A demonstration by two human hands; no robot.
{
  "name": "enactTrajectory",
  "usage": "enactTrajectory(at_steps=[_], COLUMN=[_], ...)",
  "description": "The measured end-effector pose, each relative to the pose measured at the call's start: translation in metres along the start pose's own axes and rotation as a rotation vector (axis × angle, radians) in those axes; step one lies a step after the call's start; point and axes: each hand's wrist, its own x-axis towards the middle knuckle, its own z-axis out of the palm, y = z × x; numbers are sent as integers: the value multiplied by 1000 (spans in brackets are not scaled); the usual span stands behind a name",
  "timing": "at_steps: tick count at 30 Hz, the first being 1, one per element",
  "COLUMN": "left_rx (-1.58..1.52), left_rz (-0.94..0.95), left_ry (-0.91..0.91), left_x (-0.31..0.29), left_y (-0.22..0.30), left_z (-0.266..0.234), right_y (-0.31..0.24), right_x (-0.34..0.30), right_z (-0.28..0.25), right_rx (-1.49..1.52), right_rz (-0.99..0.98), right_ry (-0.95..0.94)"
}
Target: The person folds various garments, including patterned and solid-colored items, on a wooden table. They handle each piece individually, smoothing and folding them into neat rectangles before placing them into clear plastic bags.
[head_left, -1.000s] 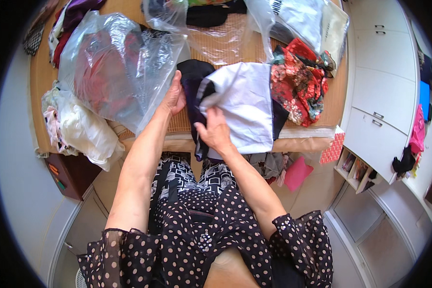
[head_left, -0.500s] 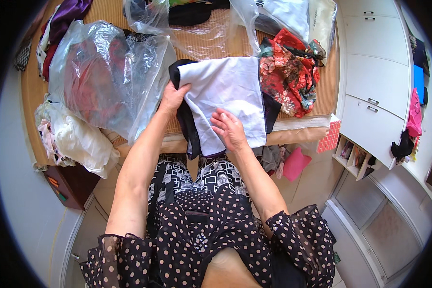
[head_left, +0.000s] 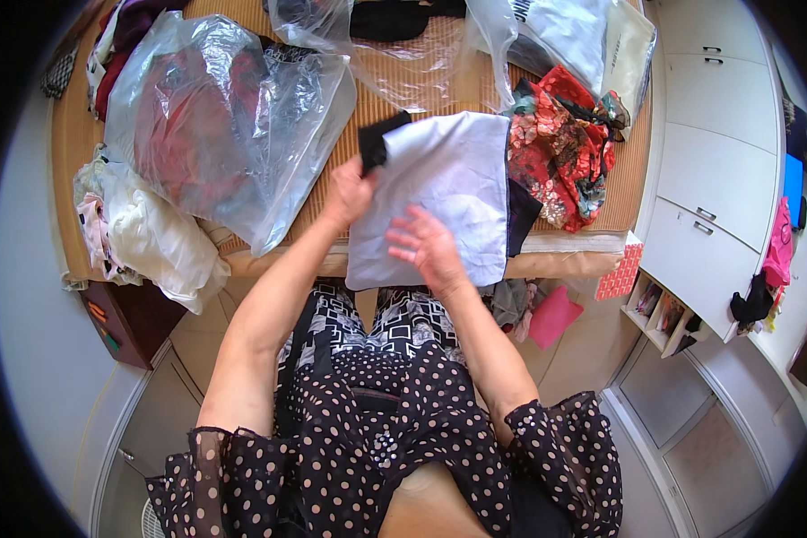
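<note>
A folded garment, pale white on top with black fabric (head_left: 386, 143) at its far left corner, lies at the front edge of the table in front of me. Its white face (head_left: 462, 179) is spread nearly flat, and dark cloth shows beneath its right side. My left hand (head_left: 351, 190) is closed on the garment's left edge, close to the black part. Over the middle of the white face, my right hand (head_left: 424, 249) hovers with fingers apart, palm turned partly up; it holds nothing. Whether it touches the cloth is hard to tell.
To the left, a clear plastic bag (head_left: 197, 134) holds red clothing, with a cream garment (head_left: 152, 242) below it. A red floral cloth (head_left: 560, 148) lies on the right. Packaged clothes (head_left: 560, 40) sit behind. White cabinets (head_left: 708, 143) stand at right; a pink item (head_left: 556, 318) is below the table.
My left hand has moved right, carrying the black left edge inward over the white face. The dark strip along the left side no longer shows. My right hand stays open over the cloth.
</note>
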Motion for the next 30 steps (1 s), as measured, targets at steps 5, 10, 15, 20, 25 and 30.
enactTrajectory(at_steps=[5,10,15,20,25,30], left_rx=[524,640,599,1001,773,434], left_rz=[774,720,689,384,189,139], left_ry=[-36,-147,12,367,374,400], left_x=[-44,-63,-72,-56,-49,-48], left_y=[29,24,69,66,45,51], left_z=[26,25,-36,-102,-140,-148], right_y=[-52,-31,-23,-19,-22,-11], right_x=[-2,25,19,9,7,32], right_z=[-10,-15,-11,2,34,80], right_rx=[393,0,81,63,71,-82], right_rz=[-29,-141,-239,-240,-217,-180], right_ry=[-76,157,50,-39,-130,-196])
